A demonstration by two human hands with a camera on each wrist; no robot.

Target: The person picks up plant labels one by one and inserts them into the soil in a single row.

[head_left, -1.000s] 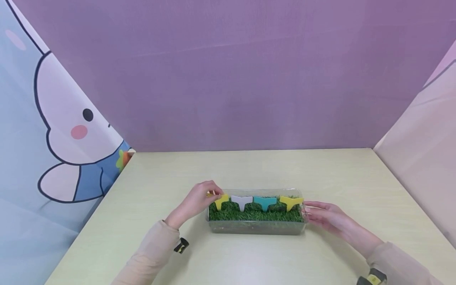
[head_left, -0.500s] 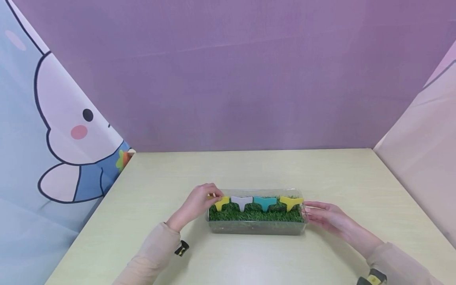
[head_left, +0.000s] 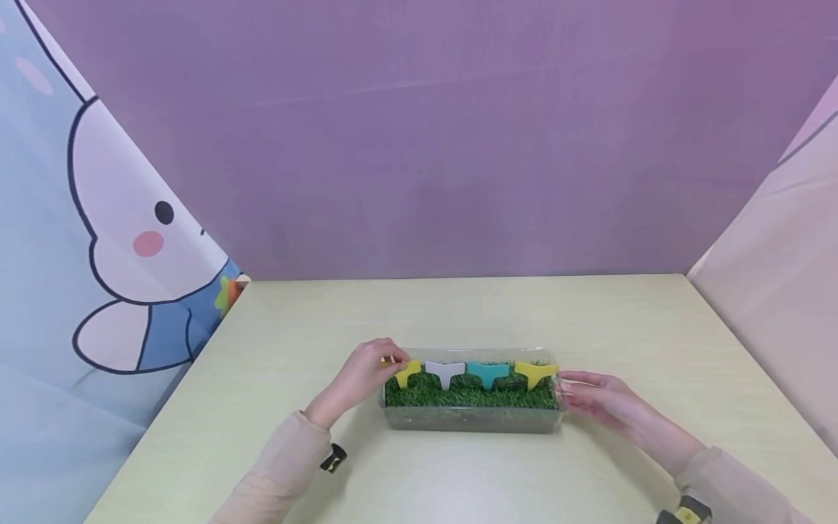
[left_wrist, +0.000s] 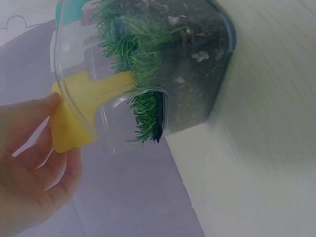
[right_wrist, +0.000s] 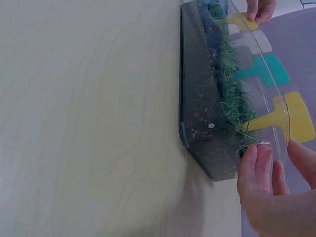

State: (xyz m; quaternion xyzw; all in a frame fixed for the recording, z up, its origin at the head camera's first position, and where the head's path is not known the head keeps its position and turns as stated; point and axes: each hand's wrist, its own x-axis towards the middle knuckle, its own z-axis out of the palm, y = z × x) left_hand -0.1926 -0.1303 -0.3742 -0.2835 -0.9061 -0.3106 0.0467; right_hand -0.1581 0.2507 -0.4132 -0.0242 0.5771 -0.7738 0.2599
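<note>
A clear plastic box (head_left: 471, 420) holding soil and green artificial grass (head_left: 468, 398) sits on the table. Four-sided and long, it carries a row of T-shaped plant labels standing in the grass: a yellow label (head_left: 407, 375) at left, a white label (head_left: 445, 373), a teal label (head_left: 487, 374) and another yellow label (head_left: 535, 372) at right. My left hand (head_left: 360, 375) pinches the head of the left yellow label, its stem going down into the grass. At the box's right end, my right hand (head_left: 605, 400) holds the end wall, fingertips (right_wrist: 255, 158) at the handle cutout.
The pale wooden table (head_left: 327, 313) extends around the box. A purple backdrop (head_left: 458, 145) rises behind it, with a cartoon-printed cloth (head_left: 118, 255) at left and a pale cloth (head_left: 785, 276) at right.
My left hand has moved slightly down with the left yellow label over the second. The right hand and box keep their places; the head view shifts slightly.
</note>
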